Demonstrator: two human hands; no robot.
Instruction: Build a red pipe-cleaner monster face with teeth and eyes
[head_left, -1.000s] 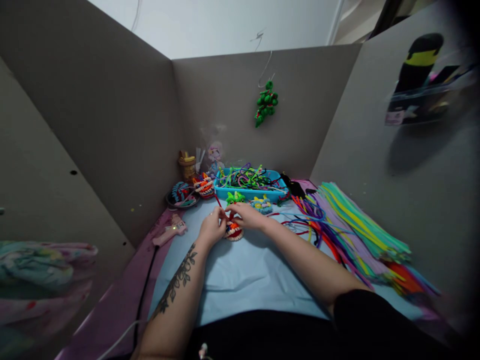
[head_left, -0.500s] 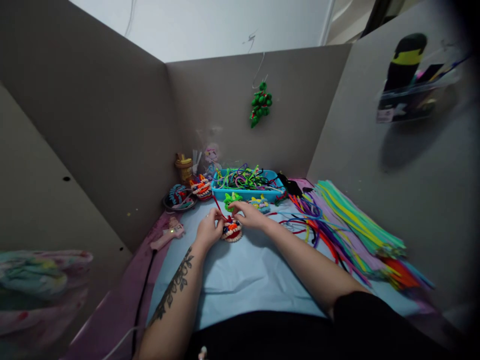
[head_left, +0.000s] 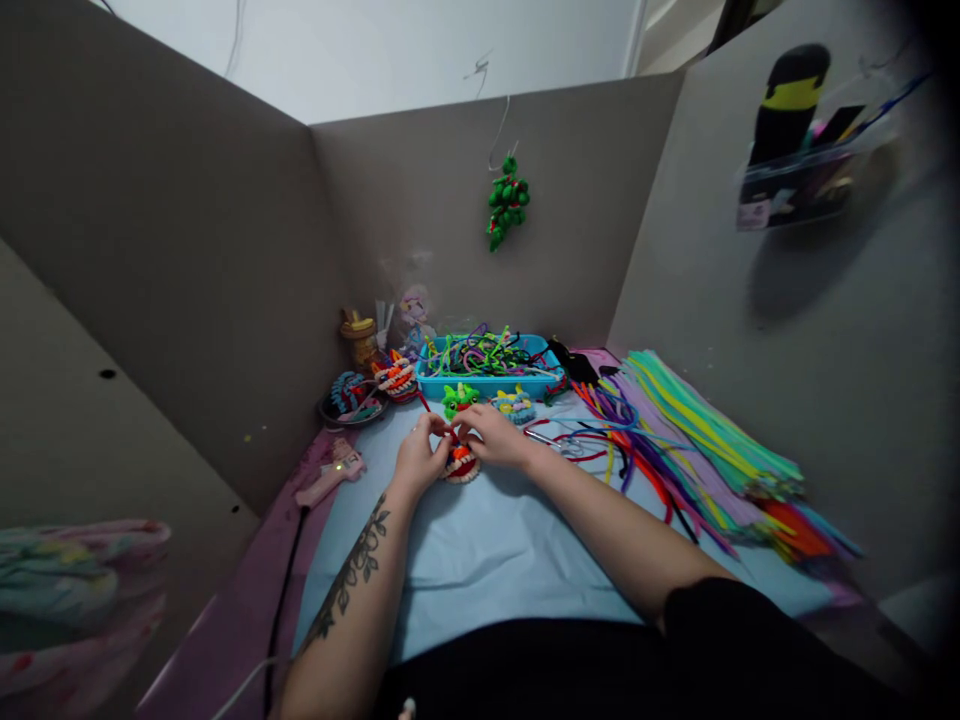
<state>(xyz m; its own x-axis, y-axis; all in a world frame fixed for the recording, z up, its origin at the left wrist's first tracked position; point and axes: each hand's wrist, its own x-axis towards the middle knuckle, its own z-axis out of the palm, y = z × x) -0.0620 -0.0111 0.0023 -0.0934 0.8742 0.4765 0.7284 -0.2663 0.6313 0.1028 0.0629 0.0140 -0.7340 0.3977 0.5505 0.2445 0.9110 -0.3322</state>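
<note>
An orange and red pipe-cleaner figure (head_left: pixel 461 465) with a white toothed rim rests on the blue cloth between my hands. My left hand (head_left: pixel 420 455) is closed at its left side, pinching a red pipe cleaner (head_left: pixel 424 402) whose free end sticks up past the fingers. From the right, my right hand (head_left: pixel 496 437) reaches over the figure with its fingertips pinched at the same red pipe cleaner. The fingers partly cover the figure's top. Just behind sit a green pipe-cleaner figure (head_left: pixel 459 400) and a blue-yellow one (head_left: pixel 514 405).
A blue tray (head_left: pixel 487 385) of tangled pipe cleaners stands at the back. Bundles of pipe cleaners (head_left: pixel 697 430) lie on the right. On the left are a pink glue gun (head_left: pixel 330 480), a dark bowl (head_left: pixel 352 415) and an orange figure (head_left: pixel 395 375). Grey panels enclose the table.
The view has shifted slightly. My right fingers have come down and closer to my left fingertips, over the red pipe cleaner. The figure stays in place on the cloth.
</note>
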